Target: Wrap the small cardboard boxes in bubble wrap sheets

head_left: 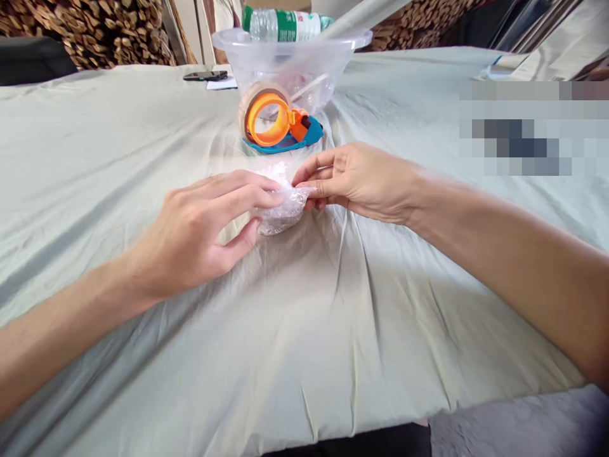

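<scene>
A small bundle of clear bubble wrap [281, 212] rests on the pale green cloth [304, 330] in the middle of the table. My left hand [204, 231] curls round its left side, fingers on top and thumb underneath. My right hand [354, 181] pinches the bundle's right edge between thumb and fingers. What the wrap contains cannot be made out. Just behind the bundle stands an orange and blue tape dispenser [276, 122] with a roll of tan tape.
A clear plastic basin [290, 60] stands behind the dispenser, with a green-labelled water bottle [285, 24] past its far rim. A black phone [205, 75] lies on paper at the back left. The table's near edge [333, 431] runs below my arms. Stacked wood fills the background.
</scene>
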Demonstrator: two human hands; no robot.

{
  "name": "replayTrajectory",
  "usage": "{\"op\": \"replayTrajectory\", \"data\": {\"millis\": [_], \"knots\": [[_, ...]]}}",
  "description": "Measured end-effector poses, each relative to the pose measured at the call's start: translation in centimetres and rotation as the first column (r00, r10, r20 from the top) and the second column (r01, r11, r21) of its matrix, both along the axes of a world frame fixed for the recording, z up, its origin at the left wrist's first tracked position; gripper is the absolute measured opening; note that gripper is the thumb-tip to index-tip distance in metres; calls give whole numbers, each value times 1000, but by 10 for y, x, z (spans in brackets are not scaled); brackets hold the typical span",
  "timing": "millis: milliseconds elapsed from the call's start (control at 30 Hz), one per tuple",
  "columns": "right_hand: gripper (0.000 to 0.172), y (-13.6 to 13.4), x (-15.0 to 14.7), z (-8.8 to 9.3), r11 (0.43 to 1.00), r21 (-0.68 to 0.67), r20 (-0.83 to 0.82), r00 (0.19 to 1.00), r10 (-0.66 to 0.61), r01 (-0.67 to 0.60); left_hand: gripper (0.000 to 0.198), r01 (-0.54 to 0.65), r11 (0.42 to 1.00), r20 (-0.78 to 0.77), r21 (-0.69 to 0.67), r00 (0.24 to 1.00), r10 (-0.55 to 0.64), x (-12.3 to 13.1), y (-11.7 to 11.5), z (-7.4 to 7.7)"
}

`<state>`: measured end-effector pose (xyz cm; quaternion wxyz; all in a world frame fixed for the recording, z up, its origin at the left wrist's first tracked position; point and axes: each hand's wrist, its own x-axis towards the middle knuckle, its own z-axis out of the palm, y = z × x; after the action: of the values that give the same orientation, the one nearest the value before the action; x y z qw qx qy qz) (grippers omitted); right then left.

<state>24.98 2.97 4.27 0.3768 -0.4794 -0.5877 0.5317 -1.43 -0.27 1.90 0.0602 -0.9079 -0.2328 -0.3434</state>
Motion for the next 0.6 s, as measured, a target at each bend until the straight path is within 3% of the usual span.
{"op": "replayTrajectory", "data": {"millis": [300, 600], "knots": [[26, 13, 7, -15, 978, 133, 32, 987, 160, -163, 33, -25, 996, -16, -90, 1000, 24, -6, -2, 1], [27, 16, 12, -21, 948, 210, -16, 968, 249, -240, 30, -16, 998, -8, -63, 1000, 15, -5, -1, 3]]}}
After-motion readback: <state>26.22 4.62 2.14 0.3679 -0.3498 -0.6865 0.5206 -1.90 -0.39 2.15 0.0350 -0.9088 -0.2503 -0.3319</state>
